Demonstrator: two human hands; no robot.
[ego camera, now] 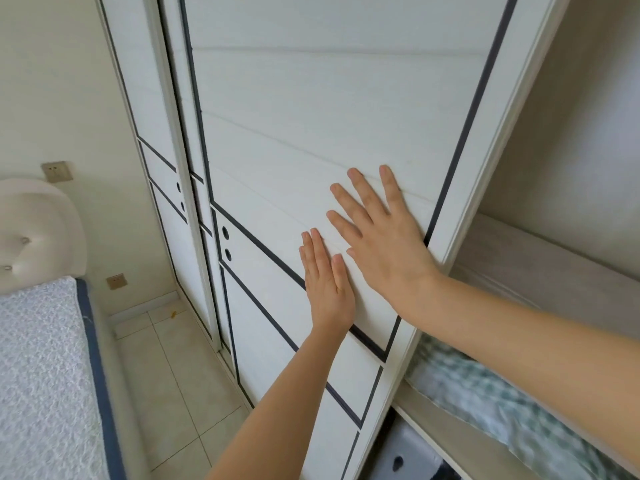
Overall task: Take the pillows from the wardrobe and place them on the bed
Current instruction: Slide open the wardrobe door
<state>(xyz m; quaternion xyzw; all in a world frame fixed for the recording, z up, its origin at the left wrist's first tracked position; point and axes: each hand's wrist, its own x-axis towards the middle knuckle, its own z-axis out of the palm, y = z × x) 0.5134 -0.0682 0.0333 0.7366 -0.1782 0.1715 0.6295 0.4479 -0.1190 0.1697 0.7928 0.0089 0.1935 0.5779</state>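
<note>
Both hands, left point(329, 289) and right point(384, 244), lie flat on the wardrobe door point(311, 133), fingers spread, holding nothing; bed point(41, 358) at left.

wall sockets point(57, 171) beside headboard | tiled floor point(173, 368) | yellow scrap point(172, 314) on floor

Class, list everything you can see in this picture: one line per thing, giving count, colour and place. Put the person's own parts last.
Sliding wardrobe door: one, white with dark trim lines, centre, pushed partly aside.
Further wardrobe door: one, white, behind it to the left.
Wardrobe shelf: one, pale grey, in the open part at right.
Bedding: one bundle, green and white check, under that shelf, blurred.
Bed: one, white textured cover with blue edge, lower left.
Headboard: one, cream, padded, left.
Wall sockets: two, beige, left wall.
Floor: pale tiles, beside the bed.
Left hand: flat on the door.
Right hand: flat on the door, near its edge.
</note>
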